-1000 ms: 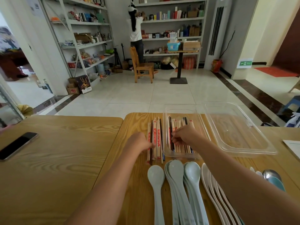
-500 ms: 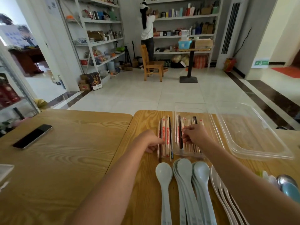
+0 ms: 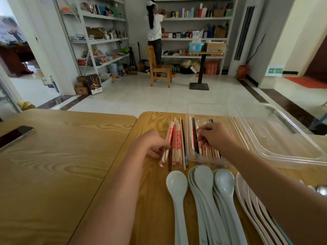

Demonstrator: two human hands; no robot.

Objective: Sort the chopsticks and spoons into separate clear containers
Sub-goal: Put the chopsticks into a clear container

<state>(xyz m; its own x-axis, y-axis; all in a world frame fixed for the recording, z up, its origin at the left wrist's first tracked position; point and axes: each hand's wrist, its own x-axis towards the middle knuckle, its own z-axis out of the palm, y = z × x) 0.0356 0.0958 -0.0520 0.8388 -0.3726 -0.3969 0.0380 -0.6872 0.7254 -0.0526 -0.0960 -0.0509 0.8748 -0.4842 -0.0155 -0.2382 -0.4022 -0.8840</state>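
The right arm hid part of the white spoons [image 3: 243,193], and a shiny spoon [image 3: 321,190] was cut off at the right edge. The spoon handles ran out of the bottom of the view. A phone [image 3: 16,134] was cut off at the left edge. The right hand [image 3: 214,137] was down in the narrow clear box [image 3: 188,131] with its bent fingers [image 3: 200,137] on the chopsticks in the box [image 3: 208,152]. I could not tell if it pinched one or only touched them. The left hand [image 3: 152,147] pinched the wrapped chopsticks [image 3: 166,140] at the left side of the pile of chopsticks [image 3: 177,144] on the wooden table [image 3: 62,165]. The pile lay just beside the narrow box, on its left. The wide clear box [image 3: 283,138] sat right next to it on the other side. The pale green spoons [image 3: 203,183] lay near the person, round ends by the chopsticks and handles pointing back. All the chopsticks lay long-ways, pointing away from the person. The pinched ones leaned a little, far end to the right. Far off, someone [image 3: 154,27] stood at the shelves by a wooden chair [image 3: 159,69].
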